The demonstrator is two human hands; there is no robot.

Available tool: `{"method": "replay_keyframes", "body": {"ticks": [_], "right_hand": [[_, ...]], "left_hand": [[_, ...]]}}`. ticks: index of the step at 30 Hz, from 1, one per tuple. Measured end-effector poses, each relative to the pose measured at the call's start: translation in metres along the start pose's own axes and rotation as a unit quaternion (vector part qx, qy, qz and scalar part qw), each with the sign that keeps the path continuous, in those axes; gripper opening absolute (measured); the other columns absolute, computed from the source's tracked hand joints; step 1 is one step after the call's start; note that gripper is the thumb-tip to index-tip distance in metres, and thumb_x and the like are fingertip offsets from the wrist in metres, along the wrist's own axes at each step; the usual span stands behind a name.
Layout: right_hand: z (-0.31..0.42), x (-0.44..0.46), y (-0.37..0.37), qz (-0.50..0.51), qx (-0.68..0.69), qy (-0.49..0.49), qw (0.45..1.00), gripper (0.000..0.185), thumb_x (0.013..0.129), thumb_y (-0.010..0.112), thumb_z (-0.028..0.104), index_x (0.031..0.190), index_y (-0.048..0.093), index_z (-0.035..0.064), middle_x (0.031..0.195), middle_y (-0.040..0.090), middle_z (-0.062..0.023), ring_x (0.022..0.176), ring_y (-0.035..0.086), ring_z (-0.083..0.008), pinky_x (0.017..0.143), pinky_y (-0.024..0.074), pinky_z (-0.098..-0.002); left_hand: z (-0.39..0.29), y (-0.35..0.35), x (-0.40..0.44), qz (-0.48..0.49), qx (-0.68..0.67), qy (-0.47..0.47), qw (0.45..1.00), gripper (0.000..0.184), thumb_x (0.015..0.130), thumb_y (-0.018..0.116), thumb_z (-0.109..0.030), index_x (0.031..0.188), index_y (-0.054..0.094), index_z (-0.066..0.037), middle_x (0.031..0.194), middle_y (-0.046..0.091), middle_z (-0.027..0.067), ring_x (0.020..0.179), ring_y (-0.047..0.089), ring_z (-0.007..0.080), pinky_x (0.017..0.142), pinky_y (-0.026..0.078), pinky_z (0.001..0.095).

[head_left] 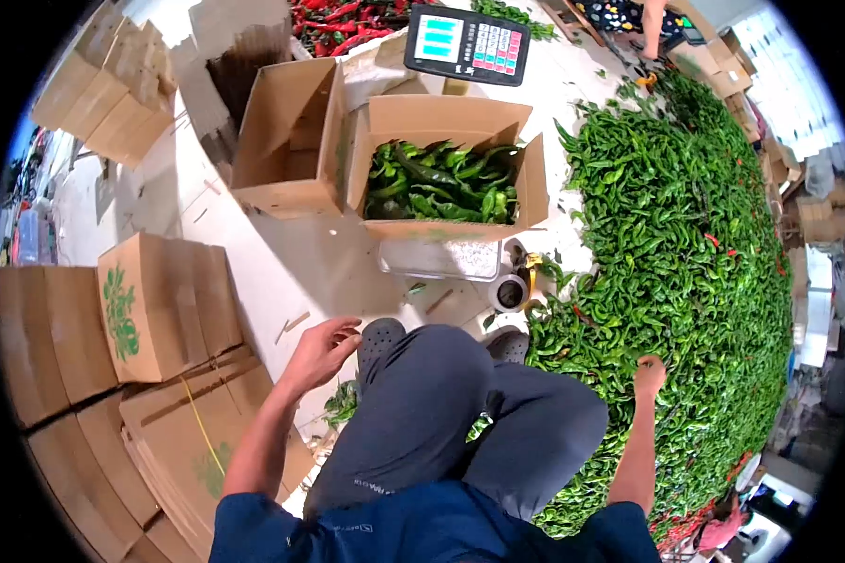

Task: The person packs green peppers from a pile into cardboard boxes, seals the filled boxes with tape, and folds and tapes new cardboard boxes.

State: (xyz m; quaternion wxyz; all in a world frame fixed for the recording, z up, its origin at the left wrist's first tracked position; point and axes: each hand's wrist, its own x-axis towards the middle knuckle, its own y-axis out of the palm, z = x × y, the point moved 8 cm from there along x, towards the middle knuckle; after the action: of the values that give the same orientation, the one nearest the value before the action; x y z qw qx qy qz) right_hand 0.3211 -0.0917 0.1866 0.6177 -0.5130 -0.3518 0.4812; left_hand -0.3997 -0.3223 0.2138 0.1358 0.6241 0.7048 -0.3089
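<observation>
My left hand (pixel 325 351) hangs beside my left knee, its fingers loosely curled and apart, with nothing seen in it. On the other side, my right hand (pixel 649 374) is at the large pile of green peppers (pixel 685 235), its fingers closed; what they hold, if anything, is too small to name. In front of my knees stands an open cardboard box (pixel 451 114) partly filled with green peppers (pixel 441 183). Behind it is a digital scale display (pixel 466 44).
An empty open box (pixel 291 131) stands left of the filled one. Closed cartons (pixel 164 305) and flattened cardboard (pixel 192 432) lie at left. A clear tray (pixel 441 258) and a tape roll (pixel 510 293) sit before my feet. Another person's arm (pixel 652 28) shows at the top right.
</observation>
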Motion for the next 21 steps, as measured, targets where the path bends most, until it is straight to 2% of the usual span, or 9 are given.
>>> {"method": "replay_keyframes", "body": {"ticks": [2,6,8,12,13,14,18,19,21], "right_hand": [[0.045,0.019,-0.022,0.016,0.061,-0.047,0.997,0.011,0.085,0.057,-0.003,0.086,0.067,0.0018,0.085,0.070,-0.0112,0.066,0.065,-0.0220,0.061,0.0523,-0.0356],[0.183,0.033,-0.079,0.043,0.250,-0.097,0.963,0.009,0.087,0.058,-0.005,0.088,0.066,-0.0022,0.108,0.070,-0.0102,0.073,0.062,-0.0117,0.062,0.0533,-0.0264],[0.281,0.018,-0.109,0.051,0.309,-0.128,0.941,0.010,0.088,0.056,-0.006,0.087,0.065,-0.0037,0.121,0.066,-0.0119,0.079,0.063,-0.0126,0.065,0.0536,-0.0253],[0.427,0.002,-0.122,0.110,0.403,-0.248,0.874,0.010,0.088,0.057,-0.008,0.087,0.066,-0.0027,0.122,0.066,-0.0127,0.085,0.063,-0.0121,0.071,0.0534,-0.0244],[0.475,-0.005,-0.118,0.121,0.408,-0.295,0.855,0.010,0.087,0.058,-0.009,0.087,0.066,-0.0026,0.122,0.066,-0.0129,0.086,0.063,-0.0119,0.072,0.0536,-0.0245],[0.517,-0.017,-0.113,0.134,0.411,-0.343,0.834,0.010,0.086,0.058,-0.009,0.087,0.065,-0.0026,0.122,0.066,-0.0130,0.086,0.063,-0.0116,0.072,0.0539,-0.0245],[0.581,-0.038,-0.071,0.187,0.487,-0.343,0.781,0.013,0.085,0.058,-0.009,0.088,0.067,-0.0001,0.117,0.068,-0.0094,0.085,0.061,-0.0089,0.072,0.0510,-0.0228],[0.587,-0.037,-0.062,0.168,0.417,-0.386,0.806,0.013,0.084,0.058,-0.009,0.088,0.067,-0.0005,0.113,0.070,-0.0060,0.081,0.059,-0.0067,0.070,0.0481,-0.0213],[0.592,-0.036,-0.041,0.168,0.406,-0.375,0.816,0.013,0.084,0.058,-0.008,0.090,0.067,-0.0017,0.111,0.071,-0.0038,0.077,0.056,-0.0054,0.070,0.0466,-0.0205]], "left_hand": [[0.002,0.001,0.011,-0.002,-0.005,0.007,1.000,0.038,0.096,0.064,-0.021,0.127,0.061,0.002,0.112,0.071,0.0175,0.103,0.068,0.0224,0.092,0.053,0.0346],[-0.025,-0.009,0.034,-0.003,-0.006,0.024,1.000,0.036,0.095,0.065,-0.018,0.126,0.063,0.001,0.108,0.072,0.0171,0.096,0.070,0.0219,0.087,0.055,0.0336],[-0.042,-0.017,0.043,-0.009,-0.003,0.055,0.998,0.035,0.095,0.066,-0.018,0.125,0.064,0.000,0.108,0.072,0.0162,0.096,0.070,0.0219,0.086,0.055,0.0337],[-0.109,-0.031,0.051,-0.007,0.019,0.120,0.993,0.031,0.093,0.069,-0.012,0.121,0.065,0.001,0.108,0.071,0.0125,0.098,0.068,0.0197,0.087,0.054,0.0344],[-0.160,-0.035,0.046,-0.006,0.038,0.218,0.975,0.028,0.088,0.070,-0.007,0.116,0.067,0.000,0.106,0.071,0.0139,0.097,0.069,0.0227,0.087,0.054,0.0345],[-0.186,-0.037,0.041,-0.006,0.050,0.249,0.967,0.027,0.087,0.069,-0.006,0.114,0.068,0.000,0.104,0.072,0.0135,0.097,0.069,0.0234,0.087,0.054,0.0346],[-0.264,-0.038,0.015,0.000,0.113,0.388,0.915,0.023,0.082,0.069,-0.001,0.105,0.070,-0.001,0.096,0.073,0.0135,0.092,0.071,0.0259,0.084,0.056,0.0351],[-0.273,-0.036,0.009,-0.002,0.091,0.432,0.897,0.018,0.083,0.068,-0.004,0.101,0.071,-0.001,0.095,0.073,0.0134,0.090,0.071,0.0261,0.082,0.057,0.0352],[-0.287,-0.028,-0.004,0.017,0.050,0.526,0.849,0.014,0.085,0.067,-0.011,0.093,0.073,-0.001,0.093,0.073,0.0137,0.087,0.072,0.0272,0.077,0.058,0.0351]]}}
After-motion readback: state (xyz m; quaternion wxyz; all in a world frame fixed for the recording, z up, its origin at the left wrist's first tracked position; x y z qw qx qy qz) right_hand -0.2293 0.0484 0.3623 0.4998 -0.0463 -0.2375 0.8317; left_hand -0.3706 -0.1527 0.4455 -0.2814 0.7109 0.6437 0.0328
